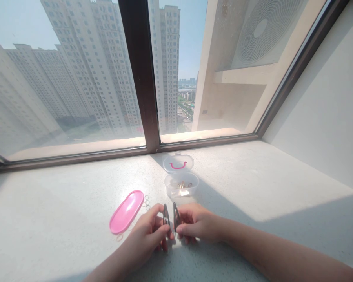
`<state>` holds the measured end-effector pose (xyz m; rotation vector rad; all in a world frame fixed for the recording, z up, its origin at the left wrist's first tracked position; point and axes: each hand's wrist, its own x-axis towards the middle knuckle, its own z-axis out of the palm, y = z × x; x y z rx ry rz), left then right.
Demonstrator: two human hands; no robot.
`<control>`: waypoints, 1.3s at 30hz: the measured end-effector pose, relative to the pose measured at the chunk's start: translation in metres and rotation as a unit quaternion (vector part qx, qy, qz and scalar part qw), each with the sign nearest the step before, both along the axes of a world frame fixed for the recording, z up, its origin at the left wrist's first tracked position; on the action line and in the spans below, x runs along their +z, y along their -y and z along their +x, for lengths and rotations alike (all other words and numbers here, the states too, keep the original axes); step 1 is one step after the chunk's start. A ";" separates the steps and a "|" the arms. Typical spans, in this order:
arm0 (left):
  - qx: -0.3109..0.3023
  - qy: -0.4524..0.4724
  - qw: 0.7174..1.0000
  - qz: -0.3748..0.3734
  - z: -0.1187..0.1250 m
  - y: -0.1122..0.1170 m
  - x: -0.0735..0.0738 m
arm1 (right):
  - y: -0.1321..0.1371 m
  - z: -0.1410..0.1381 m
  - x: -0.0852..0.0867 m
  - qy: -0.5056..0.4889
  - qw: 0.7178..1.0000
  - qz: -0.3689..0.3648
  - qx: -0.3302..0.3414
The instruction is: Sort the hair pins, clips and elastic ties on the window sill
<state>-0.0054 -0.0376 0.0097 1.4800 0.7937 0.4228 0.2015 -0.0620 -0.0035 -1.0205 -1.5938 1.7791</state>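
My left hand [148, 237] pinches a dark snap hair clip [166, 216] and holds it upright. My right hand [197, 224] pinches a second dark hair clip [175, 215] right beside the first; the two clips stand almost parallel, a small gap apart. Both hands hover just above the pale stone windowsill [267, 184]. Just beyond the clips sits a small clear plastic box [181, 185] with its lid [178, 162] swung open, a pink smile mark on the lid. Small metal bits lie inside the box.
A pink oval lid or tray [126, 211] lies flat to the left of my hands, with several small clear elastic rings [146, 201] beside it. The window frame [141, 78] runs along the back; a white wall [326, 105] rises on the right.
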 end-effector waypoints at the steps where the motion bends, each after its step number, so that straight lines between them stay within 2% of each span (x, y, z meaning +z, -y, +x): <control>1: 0.000 0.001 1.000 0.000 0.000 0.000 0.000 | 0.000 0.000 0.000 -0.001 1.000 0.000 0.000; 39: -0.003 0.000 1.000 0.003 0.000 -0.001 -0.002 | -0.001 0.001 -0.005 -0.003 1.000 -0.002 0.002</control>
